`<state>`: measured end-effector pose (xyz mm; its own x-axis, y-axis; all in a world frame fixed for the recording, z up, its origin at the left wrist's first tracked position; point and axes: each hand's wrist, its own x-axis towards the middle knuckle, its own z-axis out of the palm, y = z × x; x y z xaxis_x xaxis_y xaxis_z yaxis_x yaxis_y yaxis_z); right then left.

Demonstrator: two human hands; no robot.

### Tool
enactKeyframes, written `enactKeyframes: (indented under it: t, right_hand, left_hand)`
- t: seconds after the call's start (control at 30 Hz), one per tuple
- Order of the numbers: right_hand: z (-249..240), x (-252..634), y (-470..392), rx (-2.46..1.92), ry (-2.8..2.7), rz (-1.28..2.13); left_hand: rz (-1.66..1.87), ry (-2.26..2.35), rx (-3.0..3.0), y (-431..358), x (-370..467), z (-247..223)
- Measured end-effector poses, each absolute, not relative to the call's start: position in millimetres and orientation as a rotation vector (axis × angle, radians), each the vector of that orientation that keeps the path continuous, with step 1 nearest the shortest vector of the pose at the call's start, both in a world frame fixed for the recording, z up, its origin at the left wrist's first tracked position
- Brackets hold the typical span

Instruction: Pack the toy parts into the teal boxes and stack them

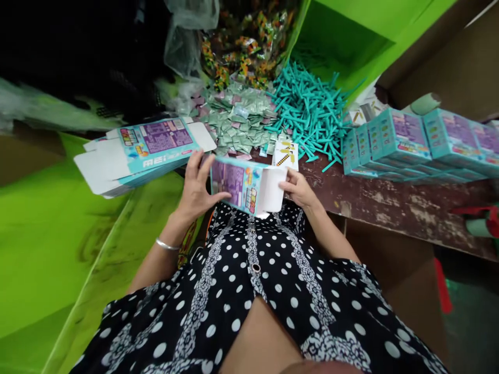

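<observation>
A blue and purple printed carton (235, 185) is held sideways in front of my body, its white end flap (274, 188) standing out to the right. My left hand (198, 183) grips the carton's left end, thumb across the printed face and fingers along the top edge. At the other end, my right hand (297, 188) pinches the white flap between thumb and fingers. Just behind the carton lie white cards with a yellow pickaxe print (286, 155). To the left is a stack of flattened cartons (156, 145) of the same print.
Small green and pink sachets (237, 117) are heaped behind my hands, beside a pile of turquoise plastic sticks (312, 111). Clear bags with orange and green pieces (249, 47) stand at the back. Formed cartons (405, 137) stand in rows on the worn brown table (374, 208).
</observation>
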<state>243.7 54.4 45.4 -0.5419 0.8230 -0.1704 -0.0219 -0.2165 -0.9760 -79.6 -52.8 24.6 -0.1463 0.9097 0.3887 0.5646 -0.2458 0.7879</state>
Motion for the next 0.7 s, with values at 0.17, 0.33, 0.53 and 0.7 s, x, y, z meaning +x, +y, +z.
enactKeyframes:
  t: [0.17, 0.33, 0.53, 0.7]
  right_hand:
    - [47, 242, 59, -0.789, -1.784, 2.005]
    - [68, 272, 128, -1.102, -2.419, 0.867]
    - [60, 283, 167, -1.203, -2.812, 0.419]
    - [59, 292, 172, -1.237, -2.683, 0.644]
  left_hand:
    - [0.586, 1.371, 1.858, -49, -75, 58]
    - [0.460, 1.386, 1.584, -34, -72, 50]
    - [0.522, 1.390, 1.492, -32, -73, 38]
    - [0.542, 1.400, 1.416, -32, -82, 36]
